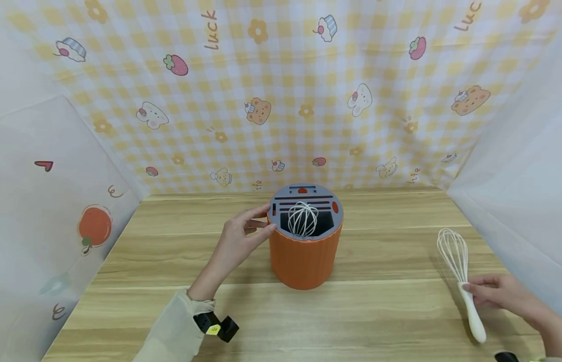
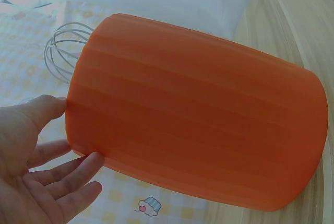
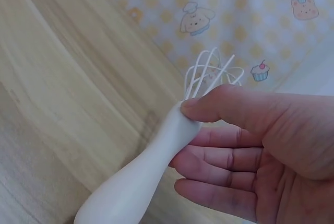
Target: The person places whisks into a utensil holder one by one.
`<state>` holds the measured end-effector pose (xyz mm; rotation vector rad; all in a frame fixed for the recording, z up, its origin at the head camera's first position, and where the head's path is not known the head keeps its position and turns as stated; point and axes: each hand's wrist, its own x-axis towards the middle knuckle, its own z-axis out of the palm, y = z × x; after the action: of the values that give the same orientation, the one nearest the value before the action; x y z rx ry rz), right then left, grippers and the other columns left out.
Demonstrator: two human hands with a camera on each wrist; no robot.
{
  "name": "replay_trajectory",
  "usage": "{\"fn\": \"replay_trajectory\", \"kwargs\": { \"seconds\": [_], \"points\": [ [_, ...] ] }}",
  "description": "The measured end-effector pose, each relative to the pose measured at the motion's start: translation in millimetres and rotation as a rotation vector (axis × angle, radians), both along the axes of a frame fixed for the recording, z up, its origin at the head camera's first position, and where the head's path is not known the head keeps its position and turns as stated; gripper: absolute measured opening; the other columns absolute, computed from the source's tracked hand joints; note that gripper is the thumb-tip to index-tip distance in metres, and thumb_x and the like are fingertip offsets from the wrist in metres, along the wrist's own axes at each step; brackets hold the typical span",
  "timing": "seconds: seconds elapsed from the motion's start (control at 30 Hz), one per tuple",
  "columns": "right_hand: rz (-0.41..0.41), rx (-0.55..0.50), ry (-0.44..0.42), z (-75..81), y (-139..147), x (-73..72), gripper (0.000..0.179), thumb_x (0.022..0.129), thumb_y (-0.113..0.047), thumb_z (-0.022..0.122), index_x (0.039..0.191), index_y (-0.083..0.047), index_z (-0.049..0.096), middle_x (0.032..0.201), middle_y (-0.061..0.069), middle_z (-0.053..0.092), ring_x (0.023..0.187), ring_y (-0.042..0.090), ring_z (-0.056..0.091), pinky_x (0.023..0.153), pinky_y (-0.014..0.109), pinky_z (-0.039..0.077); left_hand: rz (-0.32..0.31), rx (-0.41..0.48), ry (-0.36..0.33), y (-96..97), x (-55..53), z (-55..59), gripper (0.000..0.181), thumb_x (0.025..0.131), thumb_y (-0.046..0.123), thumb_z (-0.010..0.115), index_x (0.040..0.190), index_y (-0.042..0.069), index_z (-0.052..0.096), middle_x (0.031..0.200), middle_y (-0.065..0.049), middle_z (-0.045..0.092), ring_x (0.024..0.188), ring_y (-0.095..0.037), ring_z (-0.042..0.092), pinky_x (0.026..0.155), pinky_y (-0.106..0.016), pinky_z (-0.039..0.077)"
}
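An orange ribbed utensil holder (image 1: pixel 303 264) with a grey slotted top stands upright on the wooden table. A whisk (image 1: pixel 302 219) sits in its large front compartment, wire loops up; its handle is hidden inside. My left hand (image 1: pixel 240 236) touches the holder's left rim with thumb and fingertips, the fingers fairly straight and spread. In the left wrist view the holder (image 2: pixel 198 114) fills the middle. At the right, my right hand (image 1: pixel 502 294) pinches a second white whisk (image 1: pixel 472 311) at the top of its handle, between thumb and fingers. Its wire loops point away from me.
The wooden table (image 1: pixel 181 251) reaches back to a yellow checked cloth (image 1: pixel 285 136) hanging behind it. White sheets hang along the left side (image 1: pixel 41 211) and right side (image 1: pixel 525 176). A black wrist device (image 1: pixel 216 327) sits on the left sleeve.
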<state>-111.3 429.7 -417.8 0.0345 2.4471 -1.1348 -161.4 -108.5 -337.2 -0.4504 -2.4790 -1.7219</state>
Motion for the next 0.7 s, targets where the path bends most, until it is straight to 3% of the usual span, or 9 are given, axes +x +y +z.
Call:
{"fn": "replay_trajectory", "kwargs": {
  "seconds": [0.13, 0.37, 0.53, 0.7],
  "points": [
    [0.017, 0.023, 0.069, 6.5, -4, -1.2, 0.055, 0.096, -0.023, 0.047, 0.116, 0.028, 0.039, 0.095, 0.020, 0.065, 0.076, 0.015, 0.064, 0.067, 0.030, 0.054, 0.004, 0.002, -0.002, -0.5, 0.9, 0.7, 0.046, 0.083, 0.021, 0.069, 0.126, 0.011, 0.057, 0.123, -0.008, 0.056, 0.096, -0.021, 0.062, 0.077, -0.034, 0.052],
    [-0.023, 0.054, 0.184, 18.0, -15, -2.0, 0.054, 0.095, -0.022, 0.050, 0.119, 0.025, 0.039, 0.095, 0.019, 0.065, 0.077, 0.014, 0.065, 0.066, 0.026, 0.053, 0.012, -0.020, 0.009, -1.1, 0.4, -0.4, 0.046, 0.083, 0.021, 0.069, 0.126, 0.012, 0.057, 0.117, -0.007, 0.059, 0.093, -0.019, 0.063, 0.080, -0.032, 0.052],
    [-0.061, 0.058, 0.335, 25.4, -22, -2.6, 0.046, 0.092, -0.014, 0.056, 0.116, 0.023, 0.044, 0.088, 0.008, 0.068, 0.073, 0.011, 0.065, 0.061, 0.019, 0.050, 0.002, -0.016, 0.007, -0.1, -1.1, -2.0, 0.045, 0.083, 0.021, 0.069, 0.126, 0.012, 0.057, 0.117, -0.007, 0.059, 0.093, -0.018, 0.063, 0.078, -0.030, 0.052],
    [-0.092, 0.078, 0.410, 34.7, -31, -6.5, 0.045, 0.091, -0.016, 0.058, 0.116, 0.020, 0.047, 0.085, 0.000, 0.068, 0.072, 0.005, 0.064, 0.059, 0.015, 0.047, 0.002, -0.006, 0.007, 0.1, -0.5, -1.5, 0.046, 0.083, 0.020, 0.069, 0.126, 0.011, 0.057, 0.120, -0.007, 0.057, 0.095, -0.020, 0.062, 0.078, -0.031, 0.052]
  ]
}}
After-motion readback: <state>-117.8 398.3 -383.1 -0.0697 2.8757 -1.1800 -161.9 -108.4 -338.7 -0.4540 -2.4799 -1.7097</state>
